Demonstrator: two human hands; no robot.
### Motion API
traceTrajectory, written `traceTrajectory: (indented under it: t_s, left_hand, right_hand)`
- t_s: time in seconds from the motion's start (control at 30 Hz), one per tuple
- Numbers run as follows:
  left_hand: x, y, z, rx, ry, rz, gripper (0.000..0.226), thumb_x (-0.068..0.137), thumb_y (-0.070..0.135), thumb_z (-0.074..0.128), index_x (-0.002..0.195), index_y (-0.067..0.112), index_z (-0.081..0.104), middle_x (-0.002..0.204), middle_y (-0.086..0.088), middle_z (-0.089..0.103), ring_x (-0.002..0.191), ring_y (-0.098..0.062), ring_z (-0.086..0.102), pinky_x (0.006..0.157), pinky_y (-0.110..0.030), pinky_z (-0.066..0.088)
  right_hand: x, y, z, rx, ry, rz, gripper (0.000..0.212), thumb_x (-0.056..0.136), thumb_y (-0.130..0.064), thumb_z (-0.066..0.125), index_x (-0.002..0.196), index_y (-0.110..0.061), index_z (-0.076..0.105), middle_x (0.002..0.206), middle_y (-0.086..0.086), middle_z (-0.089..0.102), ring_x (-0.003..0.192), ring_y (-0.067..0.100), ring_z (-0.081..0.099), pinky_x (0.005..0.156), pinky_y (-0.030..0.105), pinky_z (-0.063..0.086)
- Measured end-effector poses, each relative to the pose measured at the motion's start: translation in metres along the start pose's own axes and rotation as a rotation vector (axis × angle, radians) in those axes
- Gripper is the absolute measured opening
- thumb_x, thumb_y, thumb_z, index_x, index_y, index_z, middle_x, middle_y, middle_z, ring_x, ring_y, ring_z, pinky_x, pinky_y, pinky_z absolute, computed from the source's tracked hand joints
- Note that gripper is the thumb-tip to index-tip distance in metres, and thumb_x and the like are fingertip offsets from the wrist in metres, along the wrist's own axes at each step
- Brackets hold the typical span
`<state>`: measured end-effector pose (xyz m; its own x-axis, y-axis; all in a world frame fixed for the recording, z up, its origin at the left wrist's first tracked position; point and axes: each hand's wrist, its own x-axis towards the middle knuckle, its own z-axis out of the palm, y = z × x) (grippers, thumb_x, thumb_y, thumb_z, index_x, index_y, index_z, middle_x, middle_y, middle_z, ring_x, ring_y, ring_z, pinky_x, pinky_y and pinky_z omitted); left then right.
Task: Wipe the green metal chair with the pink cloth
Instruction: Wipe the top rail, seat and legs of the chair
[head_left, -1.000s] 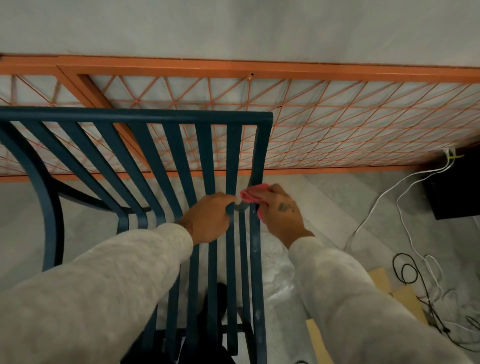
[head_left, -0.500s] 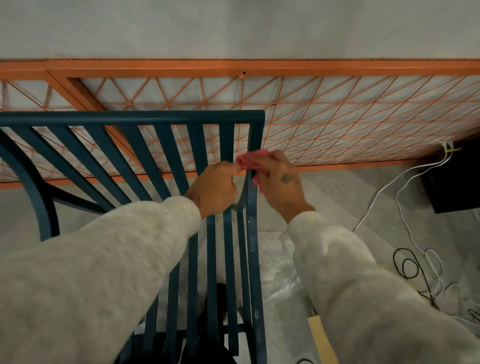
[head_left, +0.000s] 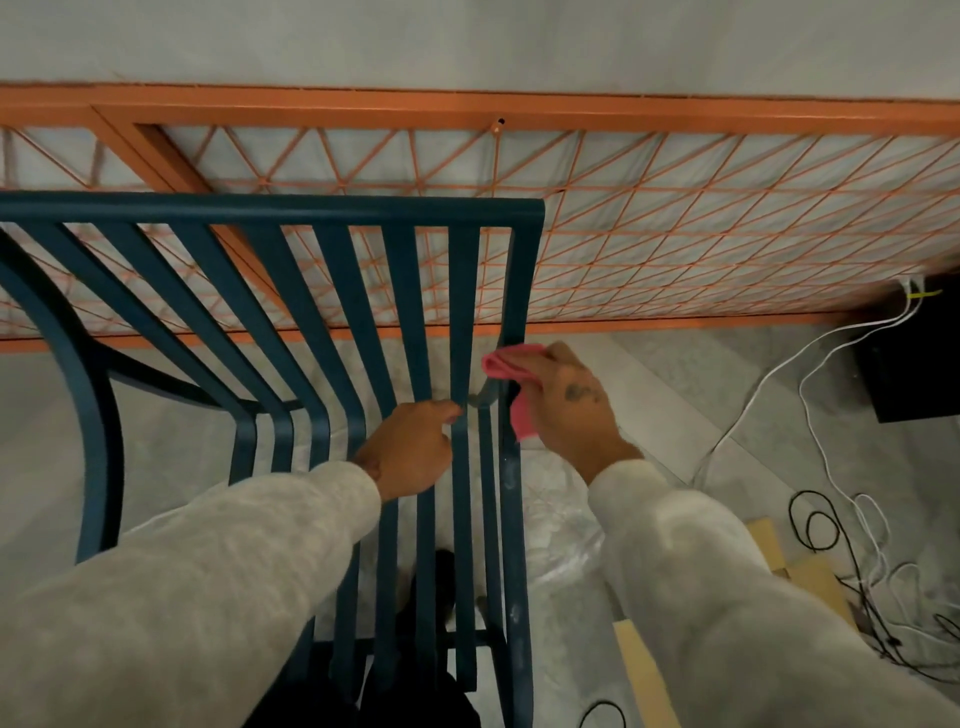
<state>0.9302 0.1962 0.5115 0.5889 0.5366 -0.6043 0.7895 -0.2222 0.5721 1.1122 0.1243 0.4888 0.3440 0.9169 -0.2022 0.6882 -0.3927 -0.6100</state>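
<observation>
Your view is dim and flat: soft indoor light, with no hard shadows and no glare. The wall (head_left: 467, 36) across the top reads dull grey. In this light the green metal chair (head_left: 270, 213) looks dark teal. The gap between its slats at lower centre falls to near black, as does the black box (head_left: 914, 374) at the right edge. The wide lens bows the orange frame (head_left: 467, 101) toward the sides. Your sleeves (head_left: 182, 597) in the lower corners look soft and smeared. The pink cloth (head_left: 501, 364) is the most vivid patch, its edges slightly blurred.
</observation>
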Motion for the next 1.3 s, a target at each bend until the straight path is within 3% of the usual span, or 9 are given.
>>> traceTrajectory:
  t_s: [0.17,0.3,0.47,0.63,0.8,0.97,1.07,1.17,1.3]
  left_hand:
    - [0.000,0.002,-0.006,0.010,0.013,0.013,0.046,0.097,0.000,0.043,0.140,0.012,0.051,0.141,-0.011,0.055,0.125,-0.026,0.054,0.101,-0.025,0.038]
    - [0.001,-0.003,-0.021,0.029,0.018,0.006,0.049,0.097,0.003,0.041,0.144,0.015,0.047,0.148,-0.009,0.049,0.136,-0.026,0.046,0.115,-0.037,0.035]
    - [-0.003,-0.013,-0.033,-0.004,0.073,0.008,0.047,0.095,-0.003,0.043,0.138,0.012,0.054,0.141,-0.010,0.055,0.130,-0.027,0.052,0.113,-0.038,0.038]
    - [0.001,-0.014,-0.034,-0.011,0.058,0.004,0.048,0.096,0.000,0.044,0.142,0.016,0.050,0.147,-0.008,0.050,0.135,-0.028,0.047,0.115,-0.043,0.037]
    - [-0.001,-0.015,-0.034,-0.028,0.045,0.013,0.048,0.097,0.000,0.041,0.141,0.017,0.051,0.145,-0.007,0.051,0.132,-0.025,0.049,0.114,-0.038,0.037]
    - [-0.001,-0.026,-0.036,-0.019,0.047,0.004,0.052,0.095,-0.006,0.041,0.140,0.018,0.053,0.145,-0.008,0.052,0.133,-0.025,0.049,0.115,-0.040,0.037]
    - [0.003,-0.024,-0.033,-0.059,0.062,0.000,0.052,0.095,-0.007,0.040,0.140,0.016,0.052,0.143,-0.009,0.053,0.130,-0.026,0.051,0.114,-0.038,0.039]
    - [0.011,-0.018,-0.023,-0.104,0.055,-0.005,0.046,0.098,-0.002,0.039,0.138,0.015,0.054,0.142,-0.008,0.055,0.132,-0.026,0.050,0.116,-0.038,0.036]
    - [0.023,-0.007,-0.013,-0.237,0.036,-0.056,0.042,0.099,0.001,0.043,0.136,0.016,0.056,0.137,-0.006,0.059,0.130,-0.023,0.052,0.115,-0.033,0.035]
  right_hand:
    - [-0.012,-0.020,0.022,-0.637,-0.262,-0.015,0.054,0.091,-0.019,0.066,0.139,-0.028,0.043,0.134,0.010,0.037,0.108,0.032,0.054,0.087,0.056,0.054]
    - [-0.042,-0.029,0.039,-0.930,-0.413,-0.238,0.044,0.097,-0.025,0.055,0.137,-0.010,0.046,0.141,0.019,0.030,0.114,0.032,0.045,0.081,0.037,0.048]
    - [-0.021,-0.052,0.018,-0.954,-0.326,-0.243,0.043,0.098,-0.032,0.059,0.138,-0.017,0.048,0.146,0.010,0.030,0.113,0.025,0.048,0.079,0.034,0.048]
    - [0.008,-0.051,0.007,-0.975,-0.207,-0.213,0.044,0.100,-0.033,0.053,0.139,-0.014,0.046,0.152,0.015,0.025,0.127,0.034,0.041,0.092,0.044,0.047]
    - [-0.034,-0.045,0.033,-0.969,-0.418,-0.258,0.049,0.097,-0.036,0.059,0.141,-0.017,0.047,0.148,0.009,0.028,0.121,0.029,0.043,0.089,0.041,0.046]
    - [-0.019,-0.029,0.041,-0.526,-0.402,-0.139,0.029,0.096,-0.030,0.053,0.121,-0.018,0.063,0.134,0.003,0.045,0.114,0.023,0.047,0.093,0.040,0.052]
    - [-0.011,-0.023,0.007,-0.060,-0.088,-0.105,0.029,0.093,-0.018,0.049,0.104,-0.026,0.075,0.120,-0.006,0.060,0.108,0.013,0.061,0.094,0.033,0.055]
    - [0.004,-0.022,-0.023,0.472,0.127,0.135,0.037,0.094,0.002,0.050,0.101,-0.030,0.069,0.117,-0.007,0.065,0.100,0.009,0.071,0.082,0.036,0.060]
    - [0.034,-0.013,-0.031,0.724,0.379,0.447,0.033,0.087,-0.009,0.054,0.101,-0.030,0.075,0.111,0.002,0.070,0.100,0.018,0.069,0.086,0.039,0.060]
